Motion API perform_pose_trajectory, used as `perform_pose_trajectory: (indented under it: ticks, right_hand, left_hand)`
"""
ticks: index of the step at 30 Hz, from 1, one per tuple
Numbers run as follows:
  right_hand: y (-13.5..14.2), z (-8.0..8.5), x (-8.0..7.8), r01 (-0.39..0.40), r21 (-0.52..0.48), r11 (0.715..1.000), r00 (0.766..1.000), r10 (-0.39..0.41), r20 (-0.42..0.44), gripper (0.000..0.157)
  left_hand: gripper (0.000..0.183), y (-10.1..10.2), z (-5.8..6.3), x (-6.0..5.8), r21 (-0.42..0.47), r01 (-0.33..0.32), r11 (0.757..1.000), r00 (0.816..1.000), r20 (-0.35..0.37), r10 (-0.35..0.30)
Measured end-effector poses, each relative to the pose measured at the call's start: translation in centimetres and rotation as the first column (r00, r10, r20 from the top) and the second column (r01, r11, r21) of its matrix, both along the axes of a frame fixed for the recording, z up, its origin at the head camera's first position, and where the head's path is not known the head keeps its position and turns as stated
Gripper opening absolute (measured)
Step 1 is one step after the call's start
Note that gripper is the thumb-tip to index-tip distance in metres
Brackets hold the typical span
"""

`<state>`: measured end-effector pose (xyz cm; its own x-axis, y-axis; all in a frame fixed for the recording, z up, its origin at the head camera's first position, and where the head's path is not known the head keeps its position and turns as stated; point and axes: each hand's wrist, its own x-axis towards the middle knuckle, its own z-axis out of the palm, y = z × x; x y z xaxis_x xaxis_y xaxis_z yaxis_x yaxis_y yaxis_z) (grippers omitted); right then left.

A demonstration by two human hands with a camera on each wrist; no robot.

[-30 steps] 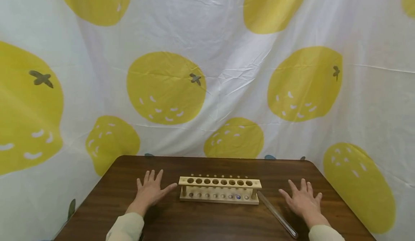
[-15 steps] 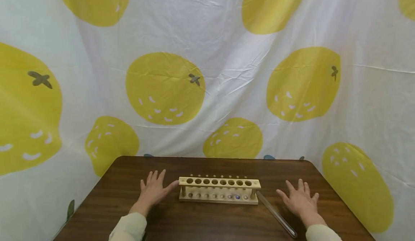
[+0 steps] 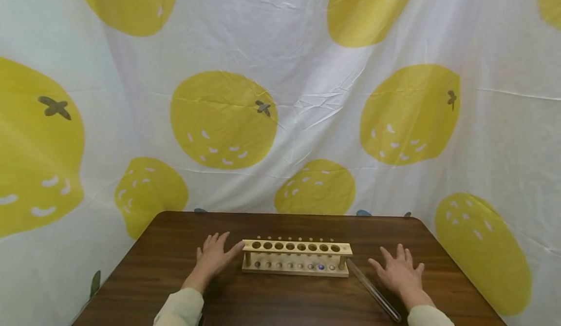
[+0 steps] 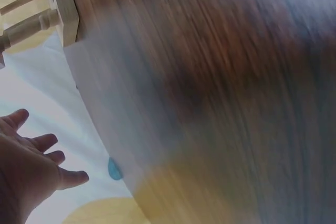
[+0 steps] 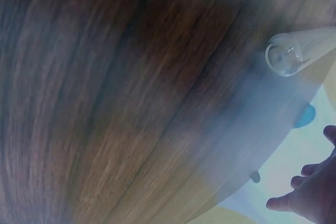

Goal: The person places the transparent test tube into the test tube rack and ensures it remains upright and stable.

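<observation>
A light wooden test tube rack stands mid-table, with a row of round holes along its top bar. One of the small hollows in its base shows a blue spot. My left hand is held at the rack's left end, fingers spread and thumb tip right by the top bar; the left wrist view catches that end of the rack. To the right of the rack, a clear glass test tube lies slantwise on the table. My right hand, its fingers spread, hovers to the right of the tube. Neither hand holds anything.
The dark wooden table has rounded far corners. Behind and beside it hangs a white cloth printed with yellow lemons. In the right wrist view the round end of the test tube shows close up.
My left hand has moved right, its thumb nearer the rack. My right hand has moved left, nearer the test tube. The rack and tube stay in place.
</observation>
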<state>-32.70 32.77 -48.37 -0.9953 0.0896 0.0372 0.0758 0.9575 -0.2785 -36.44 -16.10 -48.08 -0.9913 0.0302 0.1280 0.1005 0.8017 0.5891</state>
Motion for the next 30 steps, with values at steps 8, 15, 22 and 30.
perform_pose_trajectory:
  ticks: [8, 15, 22, 30]
  right_hand:
    - [-0.5, -0.2, 0.1, -0.007, -0.002, 1.000, 1.000, 0.007, -0.003, 0.093]
    - [-0.9, -0.3, 0.2, -0.002, -0.028, 1.000, 1.000, 0.002, -0.005, 0.093]
    - [-1.4, -0.5, 0.2, -0.014, -0.053, 0.999, 1.000, 0.014, 0.009, 0.081]
    - [-2.2, -0.6, 0.4, -0.027, -0.051, 0.998, 1.000, 0.027, 0.011, 0.076]
  left_hand:
    - [0.086, 0.6, 0.3, 0.3, 0.080, -0.001, 0.997, 1.000, 0.023, -0.001]
    - [0.071, 1.1, 0.4, 0.6, 0.128, 0.016, 0.992, 1.000, 0.003, -0.017]
    - [0.061, 1.3, 0.0, 0.6, 0.192, 0.041, 0.981, 0.999, -0.030, -0.036]
    - [0.059, 1.6, -0.2, 0.6, 0.277, 0.051, 0.960, 0.999, -0.019, -0.048]
